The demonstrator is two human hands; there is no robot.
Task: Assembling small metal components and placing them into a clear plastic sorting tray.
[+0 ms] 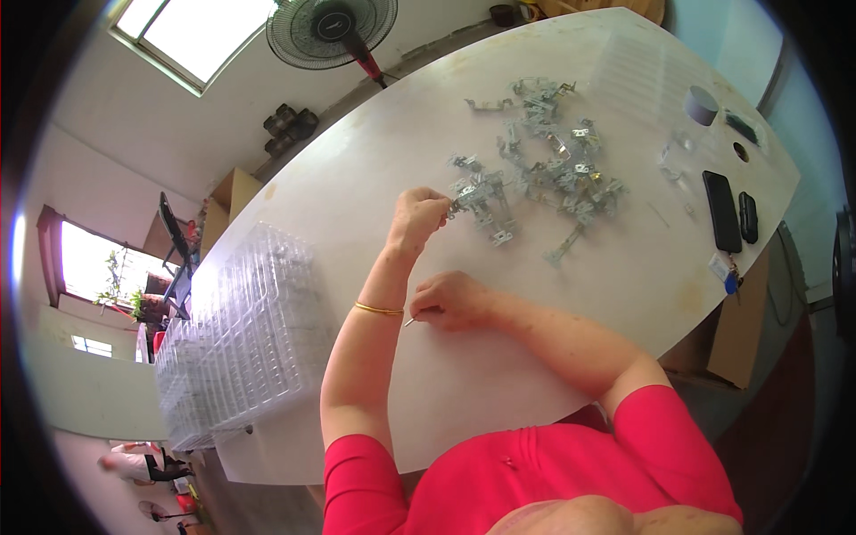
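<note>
My left hand point(419, 217), a gold bangle on its wrist, reaches to the near cluster of small stamped metal brackets point(482, 203). Its thumb and fingers pinch a bracket at the cluster's left edge; the fingers partly cover that piece. Closer to my body, my right hand point(450, 301) is curled low over the white table point(535, 348). A thin, light metal pin point(410, 322) pokes out from its fingers, most of it hidden in the grip. Beyond the near cluster spreads a larger tangled heap of brackets point(560, 160).
Stacked clear plastic trays point(259, 330) stand at the table's left. On the right lie a black phone point(722, 211), a small black case point(748, 218), keys with a blue tag point(731, 282) and a tape roll point(701, 105). A fan point(332, 27) stands beyond the far edge.
</note>
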